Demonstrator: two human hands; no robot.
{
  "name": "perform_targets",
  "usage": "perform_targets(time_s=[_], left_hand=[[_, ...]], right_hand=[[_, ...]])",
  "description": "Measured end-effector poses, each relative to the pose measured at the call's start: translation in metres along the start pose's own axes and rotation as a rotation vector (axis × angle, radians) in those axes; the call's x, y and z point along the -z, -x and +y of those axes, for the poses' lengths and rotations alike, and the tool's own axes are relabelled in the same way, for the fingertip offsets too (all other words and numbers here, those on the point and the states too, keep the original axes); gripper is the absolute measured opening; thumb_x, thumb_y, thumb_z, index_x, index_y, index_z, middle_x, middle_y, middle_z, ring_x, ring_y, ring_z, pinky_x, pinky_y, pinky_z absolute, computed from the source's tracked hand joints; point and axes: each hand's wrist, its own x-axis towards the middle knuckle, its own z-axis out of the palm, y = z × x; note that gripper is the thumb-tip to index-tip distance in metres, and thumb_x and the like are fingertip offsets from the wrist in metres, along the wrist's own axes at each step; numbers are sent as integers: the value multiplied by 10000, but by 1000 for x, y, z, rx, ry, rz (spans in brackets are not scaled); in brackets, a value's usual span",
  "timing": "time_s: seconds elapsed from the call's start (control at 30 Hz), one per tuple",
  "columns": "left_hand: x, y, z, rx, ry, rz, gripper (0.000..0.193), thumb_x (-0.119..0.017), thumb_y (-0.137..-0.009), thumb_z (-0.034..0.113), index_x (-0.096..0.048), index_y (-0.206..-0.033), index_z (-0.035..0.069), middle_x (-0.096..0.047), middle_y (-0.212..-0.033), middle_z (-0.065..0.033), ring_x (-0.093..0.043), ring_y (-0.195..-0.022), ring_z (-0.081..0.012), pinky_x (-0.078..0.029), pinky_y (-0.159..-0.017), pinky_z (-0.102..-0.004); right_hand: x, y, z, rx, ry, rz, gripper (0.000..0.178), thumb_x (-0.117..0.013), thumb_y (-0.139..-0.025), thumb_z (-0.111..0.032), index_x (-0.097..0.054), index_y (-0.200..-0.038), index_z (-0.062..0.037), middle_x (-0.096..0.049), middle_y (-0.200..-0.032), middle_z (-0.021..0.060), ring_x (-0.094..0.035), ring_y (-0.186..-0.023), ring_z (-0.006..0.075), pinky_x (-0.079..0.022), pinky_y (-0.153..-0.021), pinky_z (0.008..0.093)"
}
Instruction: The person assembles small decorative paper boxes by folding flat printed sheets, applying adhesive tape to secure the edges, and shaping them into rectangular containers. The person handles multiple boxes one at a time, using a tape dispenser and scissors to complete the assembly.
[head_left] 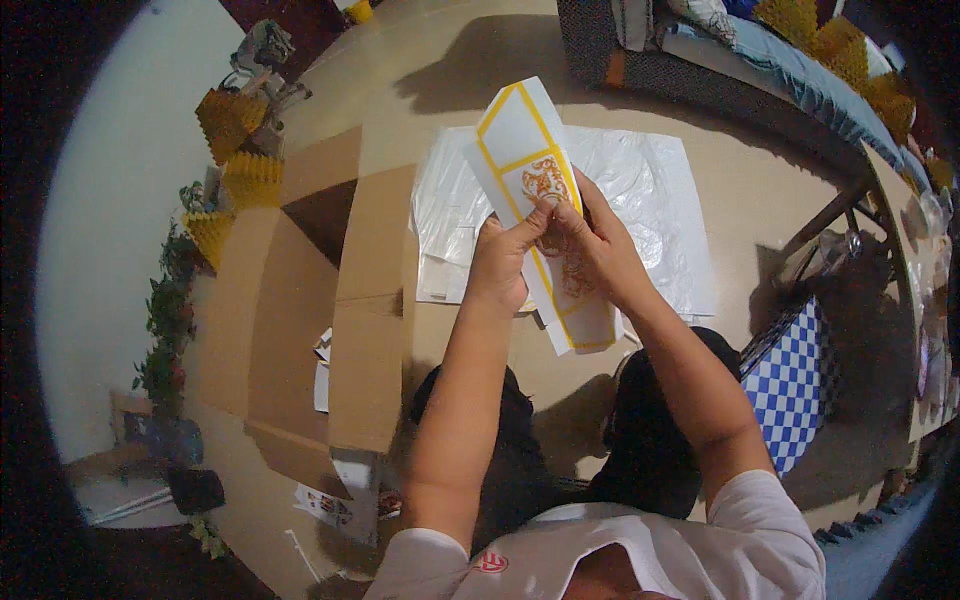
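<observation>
A long, flat white carton blank [517,120] with yellow border lines and an orange-brown printed figure is held up in front of me, tilted with its top end to the left. My left hand [500,265] grips its left edge, thumb pressed on the printed face. On the opposite edge, my right hand [608,245] holds it the same way, and both thumbs meet near the middle. The fingers behind the carton are partly hidden. Below it lies a white stack in clear plastic [650,190].
A large open cardboard box [365,250] stands to the left, with white pieces [322,385] inside. Blue-and-white checkered material [788,385] is at the right, beside a low table [890,270]. A couch [780,85] is at the far right. Leafy greenery [165,320] lines the left wall.
</observation>
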Motion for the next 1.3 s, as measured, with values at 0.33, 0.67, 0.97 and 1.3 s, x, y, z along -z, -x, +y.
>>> perform_targets(time_s=[0.33,0.67,0.97,1.3], left_hand=[[-11,3,4,-120,-246,104,368,-667,-902,250,-557,-1159,11,-629,-1058,-62,-598,-948,-149,-479,-843,-310],[-1,-4,11,-69,-352,174,370,-651,-913,215,-534,-1193,2,-604,-1129,-83,-580,-1008,-162,-457,-886,-312],[25,-7,23,-107,-191,208,356,-725,-843,149,-592,-1127,-22,-648,-1045,-110,-633,-909,-187,-511,-788,-307],[11,8,19,49,-289,201,357,-747,-827,165,-598,-1077,-40,-667,-959,-115,-643,-816,-154,-512,-732,-270]], right_hand=[[-12,3,-3,-203,-273,-57,447,-513,-974,-378,-507,-1263,-37,-613,-1019,55,-567,-883,118,-468,-788,271],[-15,-4,12,-244,-190,-16,372,-464,-994,-355,-584,-1063,-10,-611,-853,63,-562,-743,132,-479,-707,298],[0,5,6,-163,42,-107,376,-505,-980,-322,-584,-1156,1,-634,-1048,95,-583,-967,164,-452,-880,301],[7,-6,14,-271,-391,-30,245,-550,-962,-301,-597,-901,-69,-494,-767,-56,-420,-733,56,-366,-705,222]])
